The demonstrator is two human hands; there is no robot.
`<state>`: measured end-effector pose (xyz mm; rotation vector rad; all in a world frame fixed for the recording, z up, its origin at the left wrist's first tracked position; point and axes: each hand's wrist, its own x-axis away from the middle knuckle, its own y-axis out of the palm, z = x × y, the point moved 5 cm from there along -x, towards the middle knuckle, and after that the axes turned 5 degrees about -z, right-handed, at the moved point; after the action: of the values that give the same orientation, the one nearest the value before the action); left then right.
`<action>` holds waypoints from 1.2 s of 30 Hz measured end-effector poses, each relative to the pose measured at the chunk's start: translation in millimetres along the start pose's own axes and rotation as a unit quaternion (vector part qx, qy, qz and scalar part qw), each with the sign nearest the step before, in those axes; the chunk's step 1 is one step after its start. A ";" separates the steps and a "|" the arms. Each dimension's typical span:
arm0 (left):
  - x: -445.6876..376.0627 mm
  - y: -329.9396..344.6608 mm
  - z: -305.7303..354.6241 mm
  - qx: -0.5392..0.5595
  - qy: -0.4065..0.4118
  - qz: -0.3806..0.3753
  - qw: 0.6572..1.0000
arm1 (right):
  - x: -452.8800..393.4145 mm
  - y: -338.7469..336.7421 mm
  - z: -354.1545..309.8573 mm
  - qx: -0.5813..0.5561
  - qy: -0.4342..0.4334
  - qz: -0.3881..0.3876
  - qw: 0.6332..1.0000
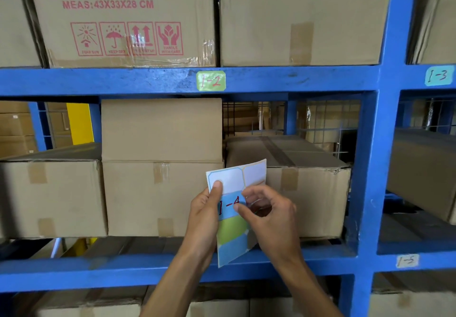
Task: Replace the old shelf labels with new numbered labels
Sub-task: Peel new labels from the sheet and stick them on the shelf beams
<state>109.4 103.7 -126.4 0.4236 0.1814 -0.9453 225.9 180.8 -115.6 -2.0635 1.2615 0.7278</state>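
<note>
My left hand (206,214) holds a sheet of label stickers (233,232) upright in front of the blue shelf rack, thumb on its upper part. A blue label on the sheet reads "1-4" (228,205) in red. My right hand (266,214) pinches at the right edge of that label with thumb and forefinger. Green and blue labels sit lower on the sheet, and two white spaces at its top. A green label "1-2" (211,81) is stuck on the upper beam (98,81), a blue "1-3" (439,75) at the right, and a pale "1-5" (407,260) on the lower right beam.
Cardboard boxes (160,168) fill the shelves above and behind my hands. A blue upright post (370,156) stands to the right. The lower beam (86,269) runs just under the sheet. Wire mesh backs the rack.
</note>
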 end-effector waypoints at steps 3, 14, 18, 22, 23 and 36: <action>6.8 2.2 -4.6 0.013 -0.016 0.002 1.000 | 4.0 -7.4 2.2 -0.027 0.008 -0.016 0.999; 22.9 -12.1 -20.4 0.055 -0.069 -0.005 0.996 | 22.2 -2.0 15.1 -0.143 0.075 -0.127 0.979; 26.1 -31.0 -23.9 0.036 -0.085 -0.001 0.996 | 29.5 6.1 17.4 -0.178 0.093 -0.138 0.970; 30.1 -64.0 -35.3 -0.012 -0.089 0.009 0.996 | 37.7 16.3 22.7 -0.230 0.112 -0.119 0.959; 32.2 -73.9 -38.7 -0.021 -0.090 0.011 0.996 | 39.8 20.1 24.9 -0.236 0.117 -0.110 0.958; 64.0 -201.2 -95.0 -0.126 -0.127 0.056 0.982 | 95.6 75.7 99.2 -0.194 0.248 -0.023 0.949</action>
<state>-14.6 -6.2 -288.2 0.0771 0.0421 -0.8448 181.3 171.1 -266.0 -2.7103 1.4099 0.4743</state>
